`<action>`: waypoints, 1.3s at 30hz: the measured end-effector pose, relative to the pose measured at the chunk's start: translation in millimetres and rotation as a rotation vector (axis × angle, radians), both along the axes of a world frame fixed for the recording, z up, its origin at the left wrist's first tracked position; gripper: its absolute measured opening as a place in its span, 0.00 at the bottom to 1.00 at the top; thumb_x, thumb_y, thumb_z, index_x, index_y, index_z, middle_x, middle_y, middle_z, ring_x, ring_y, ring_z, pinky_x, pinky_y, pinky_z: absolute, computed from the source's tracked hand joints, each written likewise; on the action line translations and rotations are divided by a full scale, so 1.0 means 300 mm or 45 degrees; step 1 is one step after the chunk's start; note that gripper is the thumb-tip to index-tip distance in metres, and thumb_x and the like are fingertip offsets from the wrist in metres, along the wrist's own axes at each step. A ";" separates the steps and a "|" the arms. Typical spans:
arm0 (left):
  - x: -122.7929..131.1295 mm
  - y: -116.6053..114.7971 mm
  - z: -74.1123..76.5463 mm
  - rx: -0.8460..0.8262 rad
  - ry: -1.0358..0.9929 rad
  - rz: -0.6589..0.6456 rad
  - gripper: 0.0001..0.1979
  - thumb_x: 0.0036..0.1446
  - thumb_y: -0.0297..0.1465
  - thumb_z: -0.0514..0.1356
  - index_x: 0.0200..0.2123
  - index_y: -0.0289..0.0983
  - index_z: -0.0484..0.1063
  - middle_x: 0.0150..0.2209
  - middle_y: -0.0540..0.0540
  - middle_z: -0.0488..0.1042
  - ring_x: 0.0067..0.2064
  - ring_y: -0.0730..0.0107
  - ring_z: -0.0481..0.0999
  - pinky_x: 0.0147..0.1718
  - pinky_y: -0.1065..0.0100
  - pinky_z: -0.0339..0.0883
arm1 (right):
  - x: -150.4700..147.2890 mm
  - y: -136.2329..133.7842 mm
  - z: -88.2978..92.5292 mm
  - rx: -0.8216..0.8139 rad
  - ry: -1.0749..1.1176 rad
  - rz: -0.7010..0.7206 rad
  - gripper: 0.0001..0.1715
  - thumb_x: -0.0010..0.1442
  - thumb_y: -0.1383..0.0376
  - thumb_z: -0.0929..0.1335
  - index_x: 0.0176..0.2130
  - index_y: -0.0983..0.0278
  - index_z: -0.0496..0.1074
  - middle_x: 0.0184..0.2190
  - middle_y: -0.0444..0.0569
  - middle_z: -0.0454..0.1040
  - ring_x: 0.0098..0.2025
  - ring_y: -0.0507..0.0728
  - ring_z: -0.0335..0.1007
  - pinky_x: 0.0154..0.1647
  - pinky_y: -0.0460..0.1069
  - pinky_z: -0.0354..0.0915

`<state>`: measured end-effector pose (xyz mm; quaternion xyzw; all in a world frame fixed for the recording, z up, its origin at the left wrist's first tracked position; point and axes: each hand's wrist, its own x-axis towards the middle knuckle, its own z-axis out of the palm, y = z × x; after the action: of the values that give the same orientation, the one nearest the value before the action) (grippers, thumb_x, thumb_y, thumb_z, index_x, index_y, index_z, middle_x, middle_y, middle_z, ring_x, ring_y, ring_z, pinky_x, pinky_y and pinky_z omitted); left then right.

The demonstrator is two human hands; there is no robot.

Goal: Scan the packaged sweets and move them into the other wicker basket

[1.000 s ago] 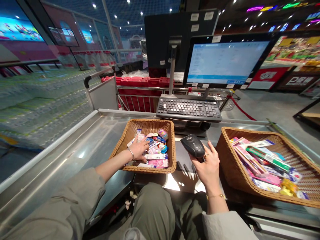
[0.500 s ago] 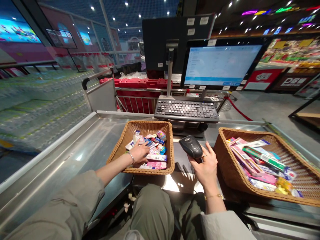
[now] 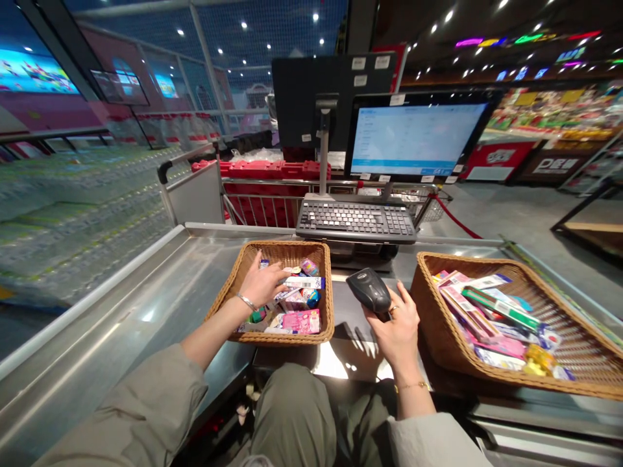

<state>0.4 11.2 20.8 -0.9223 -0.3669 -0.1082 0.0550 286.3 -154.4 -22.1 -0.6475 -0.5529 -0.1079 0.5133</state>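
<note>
My left hand [image 3: 263, 283] is over the left wicker basket [image 3: 328, 292], its fingertips closed on the left end of a slim white box [image 3: 305, 283] with a barcode and a blue end. Beneath it in that basket lie a pink packet [image 3: 302, 321], a blue round item [image 3: 311, 298] and other small packages. My right hand [image 3: 398, 318] is wrapped round the handle of a black barcode scanner [image 3: 368, 290], whose head points up and left between the two baskets.
At the right stands a larger wicker basket [image 3: 438, 324] holding several long boxes and packets. A keyboard [image 3: 355, 219] and a lit monitor [image 3: 416, 139] are behind the metal counter [image 3: 160, 292]. Beyond are a shopping cart and stacked bottles at the left.
My left hand has moved up and slightly left, and the slim white box has shifted toward the back of the basket with it. The scanner remains in my right hand.
</note>
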 end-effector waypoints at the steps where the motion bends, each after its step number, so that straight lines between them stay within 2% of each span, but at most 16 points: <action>1: 0.001 -0.003 0.011 0.028 -0.022 0.004 0.13 0.60 0.34 0.61 0.49 0.46 0.76 0.47 0.46 0.81 0.58 0.55 0.74 0.66 0.36 0.26 | 0.002 -0.001 0.001 0.002 0.001 -0.002 0.11 0.55 0.57 0.70 0.36 0.62 0.76 0.48 0.53 0.78 0.63 0.69 0.61 0.59 0.68 0.60; 3: 0.005 -0.012 0.034 0.098 -0.070 0.023 0.13 0.60 0.33 0.61 0.48 0.46 0.76 0.48 0.45 0.80 0.60 0.52 0.71 0.65 0.34 0.27 | 0.003 -0.004 0.006 0.005 0.005 -0.006 0.11 0.56 0.57 0.70 0.36 0.62 0.76 0.48 0.54 0.78 0.63 0.69 0.61 0.59 0.68 0.60; 7: 0.032 -0.033 0.073 0.267 -0.150 0.075 0.11 0.59 0.32 0.62 0.45 0.43 0.77 0.56 0.42 0.75 0.64 0.47 0.65 0.63 0.29 0.31 | -0.003 -0.012 0.021 0.023 0.017 -0.023 0.10 0.56 0.58 0.70 0.35 0.62 0.75 0.48 0.54 0.78 0.63 0.69 0.60 0.60 0.68 0.59; 14: 0.133 -0.067 0.110 0.418 -0.235 0.053 0.10 0.59 0.31 0.63 0.45 0.43 0.77 0.60 0.44 0.71 0.67 0.47 0.59 0.63 0.27 0.31 | -0.016 -0.032 0.041 0.043 -0.034 -0.008 0.07 0.55 0.60 0.71 0.34 0.61 0.74 0.50 0.52 0.77 0.64 0.68 0.59 0.61 0.69 0.57; 23: 0.251 -0.093 0.126 0.459 -0.278 0.011 0.10 0.58 0.34 0.64 0.45 0.44 0.77 0.63 0.43 0.67 0.68 0.44 0.56 0.63 0.26 0.32 | 0.000 -0.047 0.036 0.034 -0.086 -0.067 0.11 0.55 0.62 0.71 0.40 0.62 0.74 0.52 0.52 0.76 0.65 0.69 0.58 0.61 0.71 0.55; 27: 0.288 -0.101 0.130 0.462 -0.305 0.002 0.10 0.58 0.35 0.64 0.44 0.44 0.78 0.63 0.43 0.66 0.69 0.43 0.55 0.63 0.26 0.32 | 0.003 -0.051 0.030 0.004 -0.106 -0.086 0.10 0.54 0.63 0.71 0.38 0.61 0.74 0.53 0.51 0.75 0.65 0.71 0.57 0.62 0.72 0.51; 39: 0.338 -0.110 0.136 0.444 -0.306 0.010 0.11 0.56 0.34 0.66 0.44 0.45 0.78 0.65 0.44 0.64 0.69 0.42 0.51 0.63 0.26 0.29 | 0.011 -0.054 0.024 -0.038 -0.108 -0.079 0.12 0.54 0.63 0.70 0.41 0.61 0.74 0.54 0.51 0.74 0.67 0.68 0.54 0.64 0.71 0.48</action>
<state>101.9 -21.8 61.7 -0.8778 -0.3503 -0.2792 0.1700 289.8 -170.6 -14.8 -0.6669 -0.5553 -0.1430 0.4759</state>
